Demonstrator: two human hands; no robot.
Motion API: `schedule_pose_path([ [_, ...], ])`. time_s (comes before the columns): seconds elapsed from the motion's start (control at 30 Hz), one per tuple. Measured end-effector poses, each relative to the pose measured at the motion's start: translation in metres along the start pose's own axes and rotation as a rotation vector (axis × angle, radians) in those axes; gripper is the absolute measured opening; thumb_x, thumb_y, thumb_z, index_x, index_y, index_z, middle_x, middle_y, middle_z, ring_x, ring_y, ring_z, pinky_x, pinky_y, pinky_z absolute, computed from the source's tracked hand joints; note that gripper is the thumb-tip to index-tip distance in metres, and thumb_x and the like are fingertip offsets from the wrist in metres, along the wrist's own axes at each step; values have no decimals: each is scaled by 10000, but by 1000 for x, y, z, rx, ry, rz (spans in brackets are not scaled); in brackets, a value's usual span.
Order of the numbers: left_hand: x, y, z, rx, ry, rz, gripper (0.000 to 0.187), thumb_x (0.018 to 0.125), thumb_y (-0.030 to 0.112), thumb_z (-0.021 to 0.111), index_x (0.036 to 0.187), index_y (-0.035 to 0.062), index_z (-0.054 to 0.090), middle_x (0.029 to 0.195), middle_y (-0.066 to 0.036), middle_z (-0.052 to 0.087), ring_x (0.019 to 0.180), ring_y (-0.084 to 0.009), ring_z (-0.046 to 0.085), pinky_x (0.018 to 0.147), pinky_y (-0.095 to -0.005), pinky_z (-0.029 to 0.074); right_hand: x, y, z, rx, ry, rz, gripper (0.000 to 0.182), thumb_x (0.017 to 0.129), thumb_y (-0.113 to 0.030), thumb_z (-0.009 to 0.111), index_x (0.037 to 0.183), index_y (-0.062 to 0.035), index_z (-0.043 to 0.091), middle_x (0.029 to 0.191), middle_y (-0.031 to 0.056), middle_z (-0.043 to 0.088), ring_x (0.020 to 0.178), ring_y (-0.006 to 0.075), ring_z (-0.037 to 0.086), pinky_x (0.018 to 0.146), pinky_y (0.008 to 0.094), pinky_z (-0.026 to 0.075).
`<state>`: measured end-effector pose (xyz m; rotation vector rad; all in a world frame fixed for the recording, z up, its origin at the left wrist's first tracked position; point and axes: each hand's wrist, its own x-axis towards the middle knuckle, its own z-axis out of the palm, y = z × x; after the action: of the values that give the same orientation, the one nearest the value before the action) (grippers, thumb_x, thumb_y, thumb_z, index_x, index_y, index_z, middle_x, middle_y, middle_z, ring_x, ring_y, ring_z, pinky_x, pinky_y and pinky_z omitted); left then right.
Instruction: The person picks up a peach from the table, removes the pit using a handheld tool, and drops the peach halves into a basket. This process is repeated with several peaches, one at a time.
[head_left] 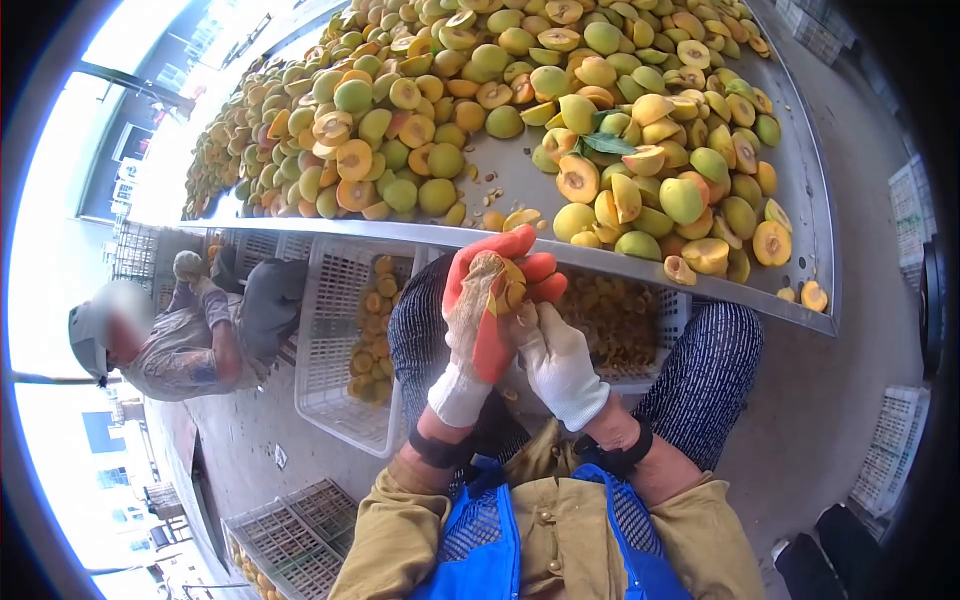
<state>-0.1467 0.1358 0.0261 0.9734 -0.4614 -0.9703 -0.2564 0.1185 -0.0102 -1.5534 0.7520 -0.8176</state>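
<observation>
My left hand [485, 315], in a white glove with an orange-red palm, is closed around a piece of yellow fruit [508, 287] above my lap. Touching it from the right is my right hand [560, 362], in a white glove, with its fingers pinched together at the fruit; what they grip is hidden. Just beyond both hands runs the metal table's edge [400, 233]. On that table lies a large heap of whole and halved green-yellow fruits [683, 200], with a green leaf [607, 143] among them.
A white crate [330, 405] with fruit halves stands left of my knees. Another crate [683, 315], holding brownish pieces, is between my legs. A co-worker [180, 340] in a cap sits at the left. More crates [890, 450] stand at the right and lower left.
</observation>
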Motion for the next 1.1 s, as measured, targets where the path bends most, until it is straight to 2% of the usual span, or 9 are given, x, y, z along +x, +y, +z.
schedule_pose_path([
  [0.17, -3, -5, -1, 61, 20, 24, 435, 1025, 348, 635, 1289, 9, 573, 1296, -167, 652, 1018, -266, 709, 862, -425, 622, -1, -2, -1, -74, 43, -75, 278, 1062, -276, 575, 1021, -1, 569, 732, 222, 624, 677, 419, 671, 574, 433, 491],
  [0.27, -6, -8, 2, 75, 28, 55, 452, 1034, 401, 602, 1257, 8, 603, 1259, -165, 669, 1006, -267, 710, 857, -428, 615, -1, 3, 0, -90, 29, -19, 227, 1052, -266, 568, 1080, -42, 549, 768, 257, 648, 759, 488, 658, 572, 529, 515],
  [0.57, -11, -8, -1, 88, 73, -31, 437, 1035, 413, 588, 1117, -9, 666, 1150, -163, 704, 922, -263, 718, 810, -419, 617, -9, 13, 6, -36, 3, -8, 248, 1059, -260, 530, 1143, -27, 550, 816, 277, 656, 789, 511, 651, 620, 560, 519],
  [0.67, -11, -10, -7, 112, 39, -15, 425, 1021, 403, 614, 1095, -11, 669, 1114, -162, 711, 892, -259, 719, 789, -413, 618, -11, 14, 5, 42, -63, 73, 256, 1060, -262, 531, 1139, -21, 562, 843, 279, 663, 810, 512, 653, 635, 542, 529],
  [0.77, -13, -9, -7, 108, 25, -8, 406, 1006, 385, 639, 1099, -9, 666, 1090, -162, 716, 874, -257, 720, 791, -406, 615, -14, 12, 2, 71, -123, 82, 312, 1093, -266, 485, 1182, 11, 597, 844, 215, 665, 749, 365, 692, 623, 410, 510],
  [0.87, -11, -13, -10, 115, -21, 43, 443, 1001, 402, 637, 1163, -10, 657, 1094, -177, 718, 882, -270, 722, 796, -406, 612, -13, 9, -2, 117, -149, 117, 311, 1090, -265, 499, 1204, 6, 600, 897, 182, 670, 789, 304, 682, 675, 387, 520],
  [0.97, -16, -7, -10, 1, -55, -40, 518, 997, 443, 628, 1241, -13, 635, 1143, -194, 710, 924, -290, 721, 818, -413, 605, -12, 10, 0, 329, -145, 81, 289, 1088, -235, 499, 1212, 5, 600, 992, 168, 673, 888, 298, 678, 755, 372, 530],
  [1.07, -20, 0, -4, 176, -28, -59, 576, 996, 480, 616, 1289, -16, 617, 1183, -208, 700, 965, -310, 718, 846, -420, 598, -13, 1, 0, 447, -127, 249, 280, 1067, -241, 533, 1176, 2, 619, 1007, 221, 698, 928, 363, 702, 789, 398, 548],
  [1.1, -20, -4, -10, 127, -50, -44, 554, 992, 467, 628, 1268, -13, 628, 1200, -212, 696, 987, -318, 716, 874, -426, 592, -13, 6, 2, 288, -125, 92, 290, 1071, -251, 527, 1178, 2, 622, 994, 205, 696, 925, 345, 700, 796, 398, 547],
])
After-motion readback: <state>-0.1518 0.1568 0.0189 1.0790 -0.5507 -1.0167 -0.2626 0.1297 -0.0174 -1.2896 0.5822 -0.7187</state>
